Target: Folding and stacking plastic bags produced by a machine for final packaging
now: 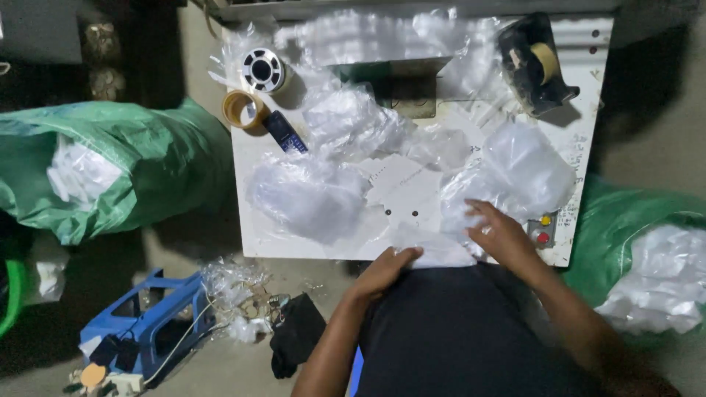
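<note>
Both hands are working right at the near edge of the white table (pixel 254 220), just past the person's dark shirt. Left hand (pixel 382 270) has its fingers (pixel 407 254) closed on the near-left corner of a flat white sheet (pixel 437 250), looks like a pinch with the thumb underneath, though the thumb itself is hidden so I can't swear to it. Right hand (pixel 501 234) lies palm down with fingers spread apart, pressing on the far-right end of the same sheet where it meets a heap of clear plastic bags (pixel 526 173).

So the sheet sits between the two hands, touching both. Its long axis runs roughly left to right along the table edge, tilting a bit farther away toward the right. Left hand is nearer the loose corner; right hand is nearer the bag heap and two small buttons, yellow and red (pixel 543 229), just to its right.

More crumpled bags (pixel 309 195) cover the middle of the table. At the far left are a tape roll (pixel 244 110), a black and white spool (pixel 263 70) and a small blue phone-like thing (pixel 285 132). A dark tape dispenser (pixel 535 62) sits at the far right corner.

On the floor, big green sacks (pixel 140 162) stuffed with white plastic flank the table on both sides, and a blue crate (pixel 151 323) sits near left.
</note>
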